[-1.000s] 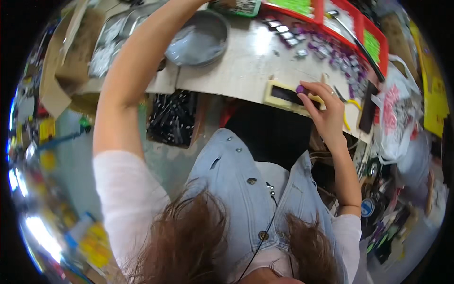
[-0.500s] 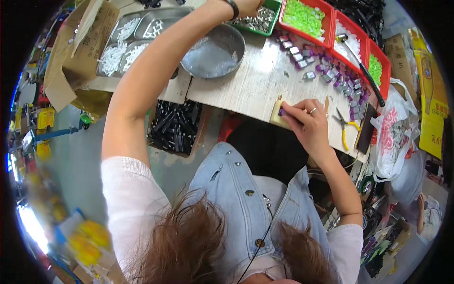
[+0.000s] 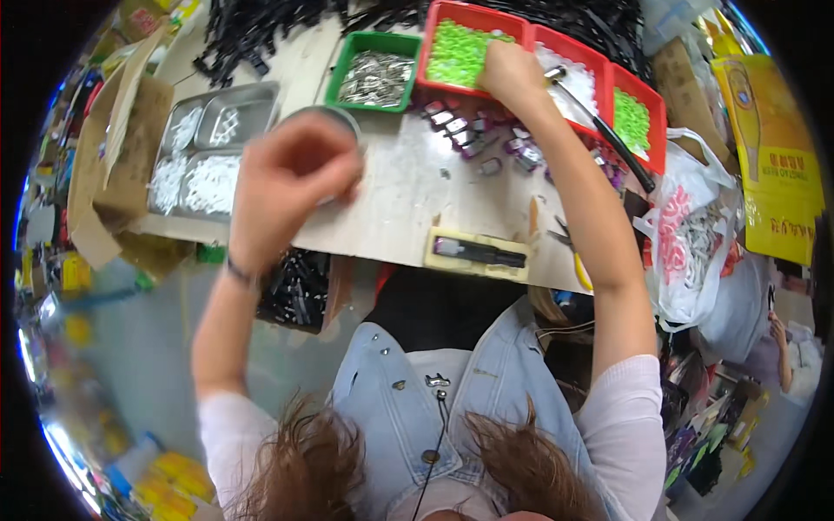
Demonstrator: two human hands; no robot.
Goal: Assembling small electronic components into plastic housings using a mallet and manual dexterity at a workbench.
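My left hand, blurred by motion, is raised over the round metal bowl and covers most of it. Its fingers curl toward the thumb; whether they hold anything is unclear. My right hand reaches into the left compartment of the red tray, among small bright green pieces. Its fingers are drawn together, with the tips partly hidden. Near the table's front edge lies a cream block. A slim black part with a purple and silver end rests in its recess. Neither hand touches it.
A green tray of small metal pieces stands behind the bowl. Purple-and-silver parts lie before the red trays, across which a black-handled hammer rests. A divided metal tray holds white pieces. Pliers lie partly behind my right forearm.
My left hand has come back from the metal-piece tray toward me. My right hand has left the cream block and gone forward into the green pieces. The view has shifted.
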